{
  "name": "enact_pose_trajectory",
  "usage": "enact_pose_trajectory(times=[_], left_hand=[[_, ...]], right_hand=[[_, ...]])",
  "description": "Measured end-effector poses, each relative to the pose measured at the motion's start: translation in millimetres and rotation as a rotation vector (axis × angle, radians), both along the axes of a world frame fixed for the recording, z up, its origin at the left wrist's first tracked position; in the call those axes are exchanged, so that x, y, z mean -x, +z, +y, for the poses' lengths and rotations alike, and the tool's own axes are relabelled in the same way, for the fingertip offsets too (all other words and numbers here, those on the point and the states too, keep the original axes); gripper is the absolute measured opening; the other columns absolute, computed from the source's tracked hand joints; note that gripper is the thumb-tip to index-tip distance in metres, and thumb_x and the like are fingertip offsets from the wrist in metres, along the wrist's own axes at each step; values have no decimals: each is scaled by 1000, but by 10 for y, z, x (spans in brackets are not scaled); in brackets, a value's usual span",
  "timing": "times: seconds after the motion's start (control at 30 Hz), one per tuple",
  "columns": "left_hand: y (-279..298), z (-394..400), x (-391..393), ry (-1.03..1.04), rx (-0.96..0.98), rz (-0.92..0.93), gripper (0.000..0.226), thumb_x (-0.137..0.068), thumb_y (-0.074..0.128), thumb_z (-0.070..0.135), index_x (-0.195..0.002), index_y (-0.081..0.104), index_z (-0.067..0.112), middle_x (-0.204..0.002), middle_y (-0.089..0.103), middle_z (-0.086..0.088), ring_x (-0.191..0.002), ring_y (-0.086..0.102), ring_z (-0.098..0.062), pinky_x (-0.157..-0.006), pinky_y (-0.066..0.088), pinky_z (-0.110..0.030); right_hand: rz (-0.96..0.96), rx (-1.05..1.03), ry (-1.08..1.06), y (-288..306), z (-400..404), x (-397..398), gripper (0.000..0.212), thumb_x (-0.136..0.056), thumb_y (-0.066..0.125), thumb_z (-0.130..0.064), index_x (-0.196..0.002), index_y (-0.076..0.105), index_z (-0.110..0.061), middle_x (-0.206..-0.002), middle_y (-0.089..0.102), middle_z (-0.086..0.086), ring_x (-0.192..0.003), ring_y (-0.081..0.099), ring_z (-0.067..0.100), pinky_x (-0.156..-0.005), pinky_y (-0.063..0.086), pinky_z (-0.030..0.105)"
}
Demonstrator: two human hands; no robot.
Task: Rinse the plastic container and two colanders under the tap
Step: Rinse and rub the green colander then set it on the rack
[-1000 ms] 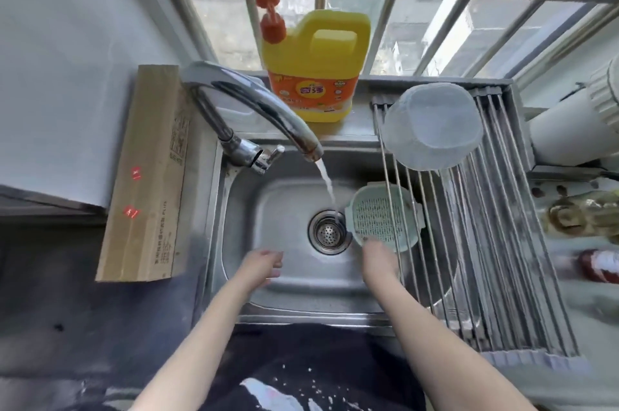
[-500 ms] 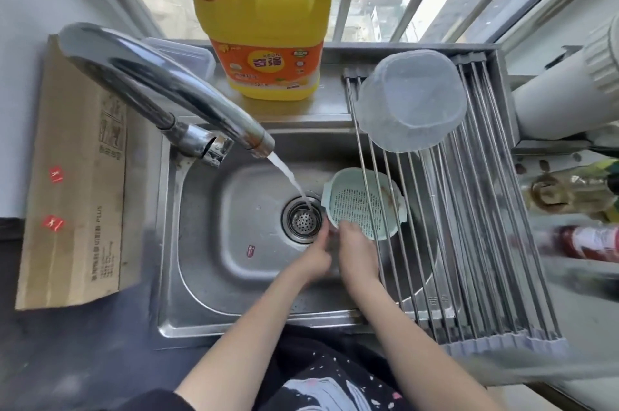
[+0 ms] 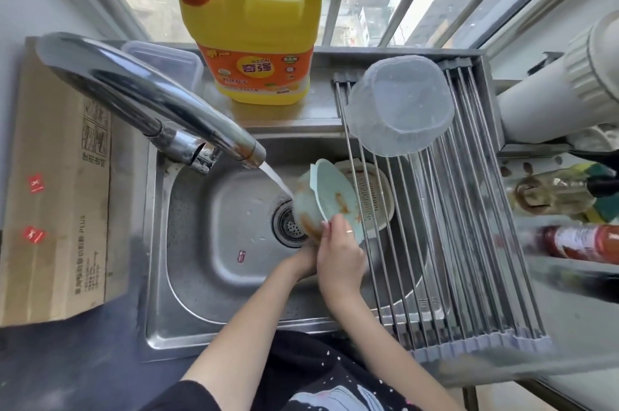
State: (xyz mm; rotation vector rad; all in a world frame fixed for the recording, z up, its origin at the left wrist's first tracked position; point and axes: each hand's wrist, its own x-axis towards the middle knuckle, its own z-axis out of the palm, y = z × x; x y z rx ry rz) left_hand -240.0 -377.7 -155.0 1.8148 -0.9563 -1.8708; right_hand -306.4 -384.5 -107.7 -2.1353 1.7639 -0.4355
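A pale green colander (image 3: pixel 335 199), smeared with orange sauce, is tilted on edge over the drain (image 3: pixel 288 226), and the tap's stream (image 3: pixel 276 179) hits its left side. My right hand (image 3: pixel 338 250) grips its lower rim. My left hand (image 3: pixel 301 263) holds it from below and is mostly hidden behind the right hand. A beige colander (image 3: pixel 375 199) lies in the sink behind it, under the rack bars. The translucent plastic container (image 3: pixel 398 109) rests upside down on the rack.
The chrome tap (image 3: pixel 150 99) arches over the steel sink (image 3: pixel 207 260). A roll-up drying rack (image 3: pixel 462 243) covers the sink's right half. A yellow detergent jug (image 3: pixel 258 32) and a clear lidded box (image 3: pixel 164 59) stand behind. A cardboard box (image 3: pixel 57 193) lies left, bottles (image 3: pixel 576 239) right.
Both hands came together at the green colander, lifted it off the beige one and tipped it on edge into the water stream. The camera moved closer to the sink.
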Motion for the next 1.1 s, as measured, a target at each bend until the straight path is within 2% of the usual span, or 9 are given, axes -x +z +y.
enact_pose_trajectory(times=[0.13,0.23,0.37,0.5,0.67,0.8,0.93,1.03,1.1], left_hand=[[25,116,-187,-10,24,32,34,-100,35,2,-132,41,13,-131,49,-1,-121,43,-10,-91,32,-4],[-62,254,-457,247,-126,-39,43,-94,33,-7,-130,51,8,-125,56,-6,-122,46,-17,-99,40,-31],[-35,424,-825,676,-346,106,41,-97,43,25,-136,48,13,-131,55,-4,-125,48,-21,-87,38,-30],[276,504,-1150,989,-249,79,40,-98,38,40,-113,57,9,-110,55,-11,-93,53,-25,-75,40,-33],[1021,469,-1382,739,36,-370,56,-95,36,55,-68,55,10,-66,53,-2,-64,50,-20,-67,42,-32],[1088,415,-1400,513,20,-445,26,-84,64,32,-74,59,8,-69,65,-9,-49,58,-18,-46,48,-28],[1094,365,-1280,590,159,-446,9,-88,52,9,-87,60,6,-79,63,-10,-64,61,-17,-44,50,-25],[1114,362,-1195,573,322,-585,11,-88,49,10,-85,55,1,-75,58,-12,-63,49,-16,-49,34,-19],[1113,404,-1168,592,389,-562,11,-89,50,6,-78,50,3,-68,55,-5,-60,47,-14,-47,34,-15]], right_hand=[[-315,-72,-66,89,66,1,28,-95,38,-29,-81,50,-8,-65,55,4,-51,55,28,-48,32,26],[-443,-98,-14,195,125,14,26,-96,33,-34,-80,46,-18,-65,50,-4,-52,54,22,-52,39,26],[-485,-118,66,300,151,-7,26,-96,36,-32,-78,49,-17,-64,51,-4,-56,50,14,-55,32,12],[-339,-19,296,305,203,-46,16,-94,45,-28,-81,46,-20,-70,56,-4,-57,50,14,-49,37,24],[-122,278,612,345,258,-148,15,-83,59,-10,-77,47,-17,-68,48,-4,-54,42,11,-42,31,22],[-93,368,693,415,211,-166,18,-81,51,-4,-81,41,-19,-71,41,-4,-57,38,12,-46,25,21],[20,220,752,476,119,-152,9,-78,47,-15,-79,39,-19,-67,47,-5,-51,42,13,-44,19,19],[62,-33,751,581,-1,-107,23,-87,44,-35,-94,58,-19,-74,63,-4,-56,59,17,-42,37,22],[99,-69,720,649,-157,-58,39,-86,42,-31,-113,62,-13,-90,67,3,-74,63,22,-57,51,30]])
